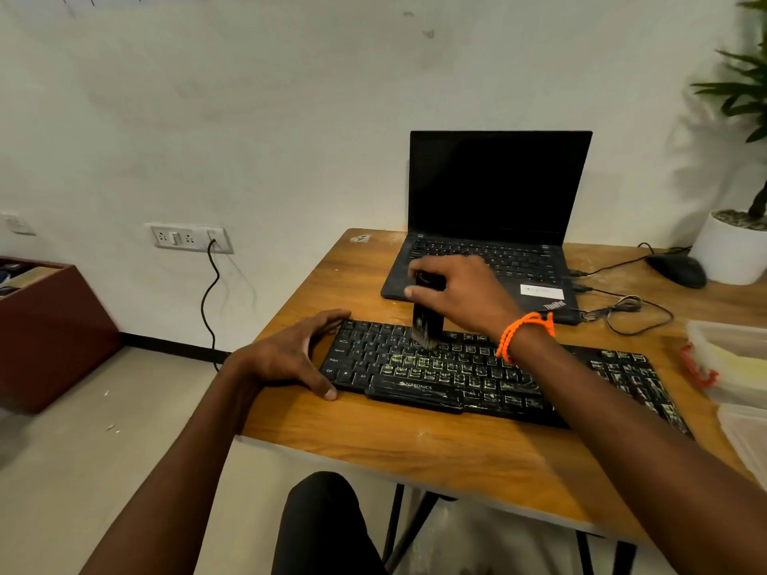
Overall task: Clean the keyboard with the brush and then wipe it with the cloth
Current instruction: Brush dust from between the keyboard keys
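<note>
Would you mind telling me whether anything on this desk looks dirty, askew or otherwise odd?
The keyboard is speckled with pale debris across its keys, which the brush in the right hand is working on. It also lies at an angle to the table's front edge.

Single view, head-worn wide-angle camera, looking forward and down from above the near edge of the wooden table (415,446). Both forearms enter from the bottom corners, so the lens sits just behind and above them. The black, dust-speckled keyboard (489,375) lies centre frame, close to the camera; the open black laptop (498,209) stands farther off, against the pale wall (257,118) the camera faces. View is shifted left of the table: floor and a white wall socket strip (189,238) fill the left side, the table's right end runs out of frame. Edges bow from lens distortion. No second view to overlap with.
</note>
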